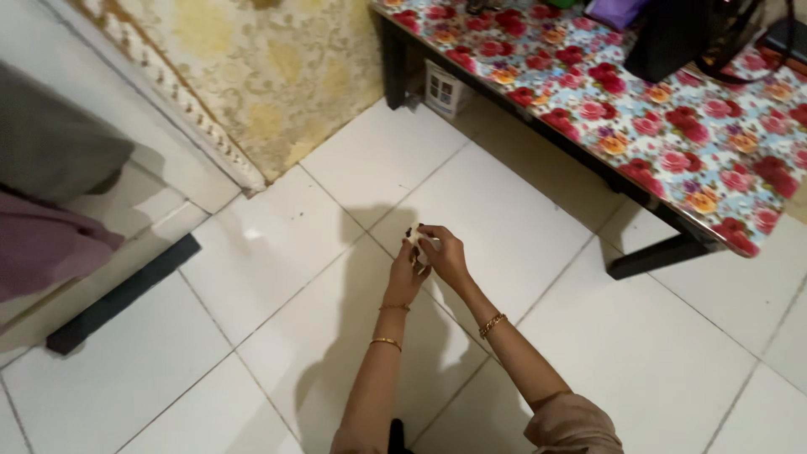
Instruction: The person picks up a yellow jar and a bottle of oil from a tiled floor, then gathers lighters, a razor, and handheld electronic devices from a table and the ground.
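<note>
Both my hands meet in the middle of the view, above a white tiled floor [277, 252]. My left hand [406, 273] and my right hand [445, 255] together pinch a small pale object [418, 241] with a dark bit at its top left. What the object is cannot be made out at this size. Each wrist wears a thin gold bracelet. My arms reach out from the bottom of the frame.
A table with a floral red-and-blue cover [672, 118] on dark legs stands at the right, with a black object [672, 38] on it. A small white box [444, 91] sits under it. A yellow patterned wall [261, 67] and a white door frame lie ahead at the left.
</note>
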